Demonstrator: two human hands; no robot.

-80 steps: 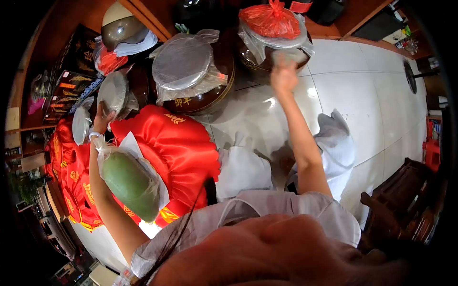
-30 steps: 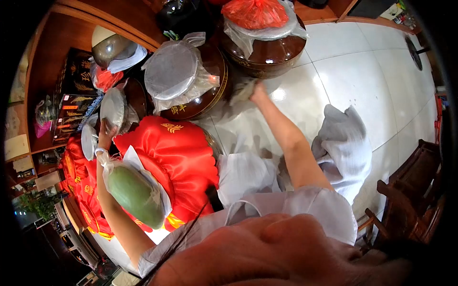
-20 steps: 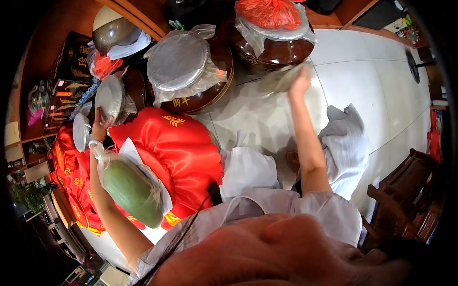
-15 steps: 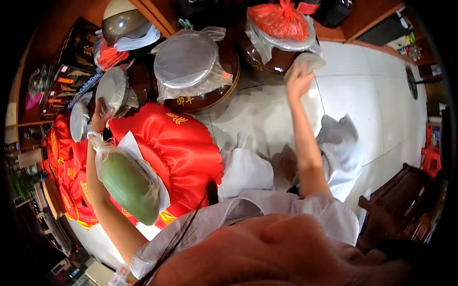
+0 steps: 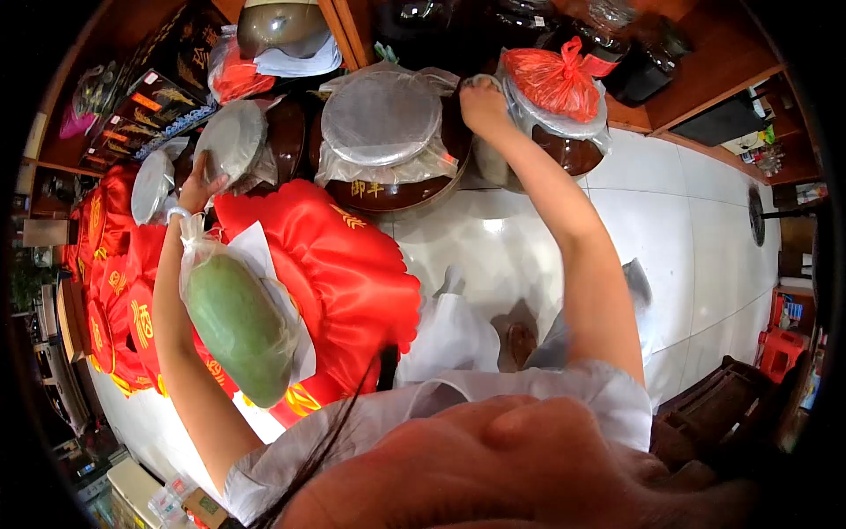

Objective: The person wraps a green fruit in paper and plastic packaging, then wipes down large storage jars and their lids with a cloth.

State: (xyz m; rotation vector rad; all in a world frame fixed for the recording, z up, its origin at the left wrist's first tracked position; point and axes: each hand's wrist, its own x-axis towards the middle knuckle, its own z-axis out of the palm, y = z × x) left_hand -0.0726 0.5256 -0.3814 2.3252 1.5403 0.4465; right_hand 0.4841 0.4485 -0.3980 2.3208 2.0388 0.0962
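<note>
My left hand (image 5: 202, 183) rests with fingers apart against the near edge of a plastic-wrapped round lid (image 5: 232, 139) on a dark brown jar. Below its wrist, a large, long green fruit or gourd (image 5: 236, 322) in a clear bag lies over white paper and a red satin cover (image 5: 352, 264) with gold print. At the far side, my right hand (image 5: 485, 104) is closed on a greyish cloth, mostly hidden by the fingers. It is between a wrapped jar lid (image 5: 382, 119) and a jar topped with a knotted red plastic bag (image 5: 555, 81).
Wooden shelves (image 5: 718, 66) with dark glass jars stand at the back. More red-covered forms (image 5: 110, 291) line the left. Dark wooden furniture (image 5: 723, 401) and a red plastic stool (image 5: 780, 353) are at the right, on a white tiled floor (image 5: 648, 229).
My right hand has moved left and away from me with the cloth, from the right jar's near side to between two jars. My left hand stays at the same lid. The view has shifted slightly.
</note>
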